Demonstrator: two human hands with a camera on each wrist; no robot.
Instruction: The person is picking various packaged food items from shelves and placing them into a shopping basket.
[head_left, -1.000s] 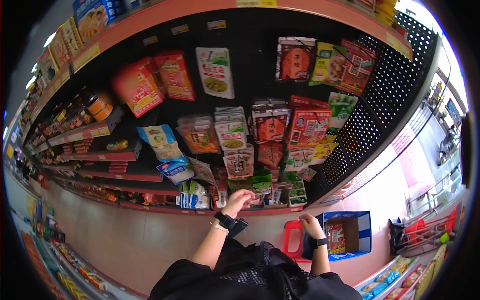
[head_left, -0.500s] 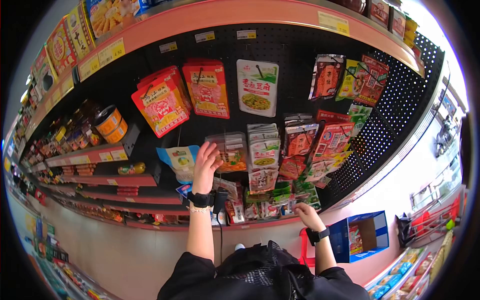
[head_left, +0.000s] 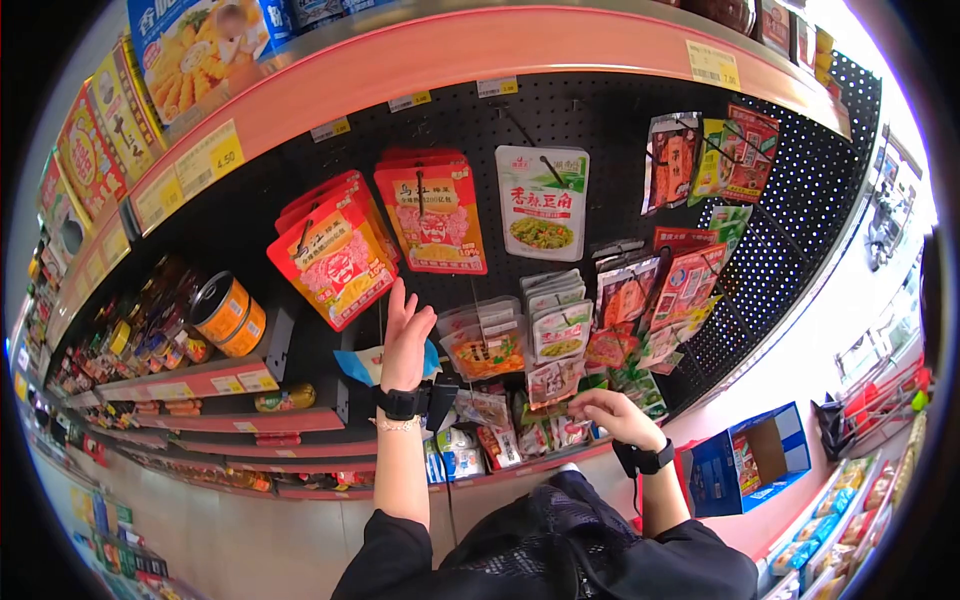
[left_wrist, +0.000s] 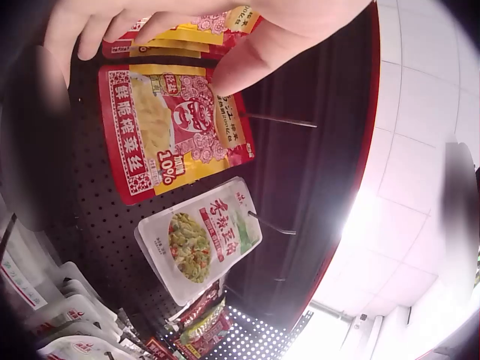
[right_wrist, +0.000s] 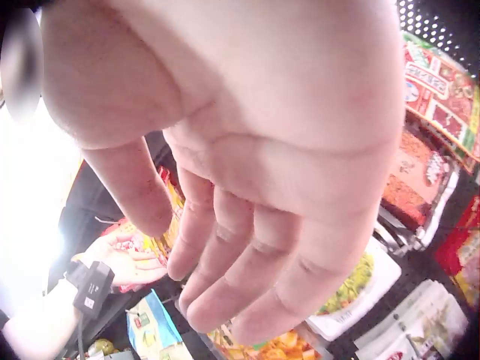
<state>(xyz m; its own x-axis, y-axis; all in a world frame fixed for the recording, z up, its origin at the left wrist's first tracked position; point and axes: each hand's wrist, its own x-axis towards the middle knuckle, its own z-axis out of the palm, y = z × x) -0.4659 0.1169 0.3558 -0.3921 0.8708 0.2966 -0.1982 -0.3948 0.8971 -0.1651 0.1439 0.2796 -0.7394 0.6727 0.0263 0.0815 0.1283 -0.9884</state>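
Observation:
My left hand (head_left: 405, 345) is raised with fingers stretched upward, its fingertips right at the lower edge of a red and yellow pickle packet (head_left: 335, 258) hanging on a hook. In the left wrist view the thumb overlaps a second red pickle packet (left_wrist: 176, 127); nothing shows in the hand's grasp. Beside it hangs a white packet (head_left: 543, 203) with a picture of green beans. My right hand (head_left: 620, 418), loosely bent and holding nothing, hovers in front of the lower hanging packets (head_left: 555, 380). Its relaxed fingers (right_wrist: 225, 255) show in the right wrist view.
A blue and white bag (head_left: 385, 362) hangs below my left hand. Orange-labelled cans (head_left: 228, 315) stand on the left shelf (head_left: 190, 388). Overhead runs a pink shelf edge (head_left: 480, 50). On the floor at right sits an open blue box (head_left: 750, 460) with a red packet inside.
My left hand has risen from low near the bottom packets up to the red packets, its fingers straightening. The view has moved nearer the rack, and the right hand has come up beside the lower packets.

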